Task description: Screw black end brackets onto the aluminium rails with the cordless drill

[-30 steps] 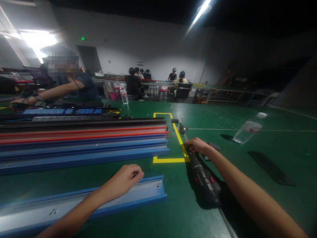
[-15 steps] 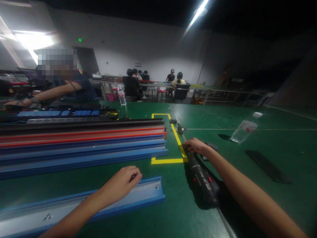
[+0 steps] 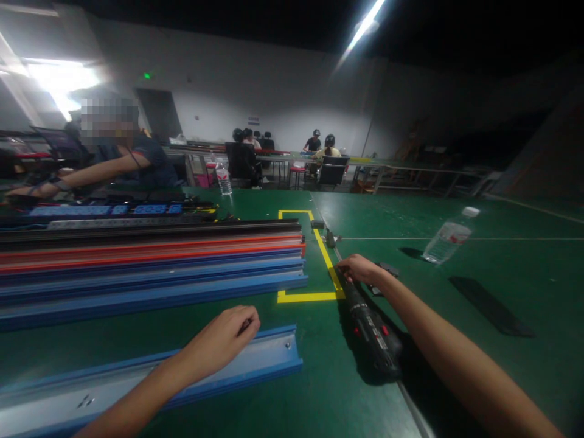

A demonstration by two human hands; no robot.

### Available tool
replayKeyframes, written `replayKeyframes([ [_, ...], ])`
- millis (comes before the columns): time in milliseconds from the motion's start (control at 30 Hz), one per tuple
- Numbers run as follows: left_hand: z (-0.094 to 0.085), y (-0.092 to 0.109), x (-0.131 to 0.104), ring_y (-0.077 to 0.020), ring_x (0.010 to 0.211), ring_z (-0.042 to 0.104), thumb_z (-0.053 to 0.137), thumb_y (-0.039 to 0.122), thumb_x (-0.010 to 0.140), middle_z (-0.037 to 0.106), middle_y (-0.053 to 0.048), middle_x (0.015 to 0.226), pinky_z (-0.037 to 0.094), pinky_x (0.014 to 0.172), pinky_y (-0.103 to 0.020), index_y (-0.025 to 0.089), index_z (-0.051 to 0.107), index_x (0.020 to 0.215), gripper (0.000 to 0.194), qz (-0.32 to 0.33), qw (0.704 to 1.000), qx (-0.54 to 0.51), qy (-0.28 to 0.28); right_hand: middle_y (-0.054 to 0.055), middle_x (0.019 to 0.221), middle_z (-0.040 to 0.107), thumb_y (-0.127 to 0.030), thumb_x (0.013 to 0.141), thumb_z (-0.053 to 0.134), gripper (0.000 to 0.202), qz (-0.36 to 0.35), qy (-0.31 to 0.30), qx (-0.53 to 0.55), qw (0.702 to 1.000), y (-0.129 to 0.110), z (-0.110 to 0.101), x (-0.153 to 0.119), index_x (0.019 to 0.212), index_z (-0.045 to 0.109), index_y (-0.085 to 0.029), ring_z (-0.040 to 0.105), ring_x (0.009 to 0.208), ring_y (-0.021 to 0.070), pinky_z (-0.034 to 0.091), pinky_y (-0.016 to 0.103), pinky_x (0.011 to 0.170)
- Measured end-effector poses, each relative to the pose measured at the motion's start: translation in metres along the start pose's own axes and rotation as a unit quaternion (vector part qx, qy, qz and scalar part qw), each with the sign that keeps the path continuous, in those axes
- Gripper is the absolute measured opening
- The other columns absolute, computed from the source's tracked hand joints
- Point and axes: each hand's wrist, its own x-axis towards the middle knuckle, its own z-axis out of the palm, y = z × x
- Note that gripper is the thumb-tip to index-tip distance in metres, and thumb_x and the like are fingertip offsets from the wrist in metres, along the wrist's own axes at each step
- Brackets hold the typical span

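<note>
My left hand is closed, its fingers curled in toward the thumb. It rests over the right part of a blue-edged channel profile that has a pale inner face and a screw near its end. Whatever the curled fingers hold, if anything, is hidden. My right hand reaches down with bunched fingers at the front end of a black electric screwdriver with red buttons, lying on the green table. What its fingertips pinch cannot be made out. Partly behind the right wrist lies a small dark object.
Blue, red and black profiles lie in a row at left, beside a yellow tape outline. Small dark parts lie along the table seam. A water bottle and a flat black piece are at right. A co-worker sits at far left.
The view has shifted very slightly. Both hands and the screwdriver keep their places.
</note>
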Motion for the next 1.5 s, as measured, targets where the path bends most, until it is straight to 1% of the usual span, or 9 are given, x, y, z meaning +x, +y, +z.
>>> replayKeyframes([
  [433,0.001,-0.001,0.0,-0.0163,0.074,0.053,0.038,0.038,0.101,0.058,-0.001,0.079,0.037,0.07,-0.029,0.02,0.054,0.08,0.032,0.004,1.0,0.002,-0.004,0.001,0.091,0.067,-0.035,0.098,0.062,0.022,-0.007,-0.01,-0.016,1.0,0.005,-0.007,0.004,0.105,0.065,-0.014,0.063,0.068,0.0107,0.055,0.025,0.059],
  [600,0.001,-0.003,-0.001,-0.0173,0.076,0.054,0.037,0.039,0.102,0.059,-0.001,0.081,0.038,0.072,-0.029,0.02,0.054,0.081,0.033,0.007,1.0,0.001,-0.009,0.004,0.101,0.068,-0.036,0.098,0.062,0.026,-0.01,-0.005,-0.023,1.0,0.004,-0.009,0.001,0.112,0.064,-0.015,0.066,0.078,0.014,0.058,0.03,0.067],
  [900,-0.002,0.006,-0.003,-0.0208,0.085,0.057,0.029,0.048,0.105,0.061,-0.005,0.086,0.041,0.078,-0.033,0.02,0.057,0.085,0.045,0.007,1.0,0.011,-0.003,0.004,0.101,0.068,-0.04,0.098,0.06,0.028,-0.047,0.113,-0.12,0.985,-0.022,-0.012,-0.03,0.111,0.064,-0.015,0.066,0.079,0.0148,0.058,0.032,0.069],
  [1033,-0.005,0.01,-0.007,-0.023,0.093,0.058,0.033,0.054,0.103,0.064,-0.007,0.098,0.042,0.083,-0.035,0.02,0.064,0.099,0.046,0.032,0.998,0.042,-0.024,0.001,0.081,0.066,-0.038,0.099,0.059,0.025,-0.098,0.159,-0.18,0.966,-0.046,-0.019,-0.058,0.096,0.066,-0.014,0.059,0.06,0.0106,0.051,0.025,0.057],
  [1133,-0.009,0.012,-0.012,-0.0254,0.1,0.057,0.046,0.061,0.096,0.063,-0.009,0.109,0.042,0.087,-0.037,0.02,0.064,0.114,0.048,0.086,0.992,0.074,-0.051,0.003,0.07,0.066,-0.034,0.092,0.065,0.023,-0.142,0.157,-0.232,0.95,-0.047,-0.027,-0.096,0.081,0.07,-0.015,0.058,0.058,0.0131,0.043,0.025,0.054],
  [1233,-0.011,0.012,-0.015,-0.0257,0.097,0.057,0.057,0.065,0.087,0.062,-0.009,0.108,0.043,0.087,-0.038,0.019,0.064,0.118,0.055,0.113,0.989,0.082,-0.055,0.007,0.087,0.074,-0.036,0.084,0.074,0.019,-0.164,0.117,-0.279,0.939,-0.021,-0.032,-0.148,0.091,0.075,-0.019,0.065,0.074,0.0197,0.049,0.028,0.066],
  [1367,-0.01,0.012,-0.015,-0.0264,0.098,0.058,0.062,0.066,0.081,0.063,-0.009,0.109,0.045,0.088,-0.039,0.019,0.064,0.117,0.06,0.121,0.988,0.091,-0.042,0.015,0.127,0.067,-0.058,0.078,0.075,0.064,-0.191,0.022,-0.43,0.882,0.033,-0.031,-0.21,0.13,0.065,-0.023,0.063,0.113,0.0337,0.049,0.046,0.097],
  [1433,-0.01,0.013,-0.015,-0.0272,0.098,0.058,0.065,0.066,0.078,0.063,-0.008,0.107,0.045,0.088,-0.04,0.018,0.064,0.117,0.061,0.122,0.986,0.107,-0.038,0.017,0.135,0.061,-0.063,0.076,0.074,0.078,-0.2,-0.006,-0.474,0.857,0.051,-0.026,-0.226,0.14,0.055,-0.022,0.058,0.119,0.0362,0.046,0.051,0.102],
  [1500,-0.01,0.016,-0.015,-0.0279,0.098,0.058,0.066,0.067,0.076,0.064,-0.009,0.106,0.046,0.088,-0.041,0.017,0.064,0.116,0.063,0.126,0.984,0.123,-0.04,0.018,0.132,0.061,-0.063,0.078,0.071,0.077,-0.215,0.016,-0.495,0.841,0.06,-0.022,-0.229,0.14,0.053,-0.021,0.058,0.117,0.0359,0.046,0.053,0.101],
])
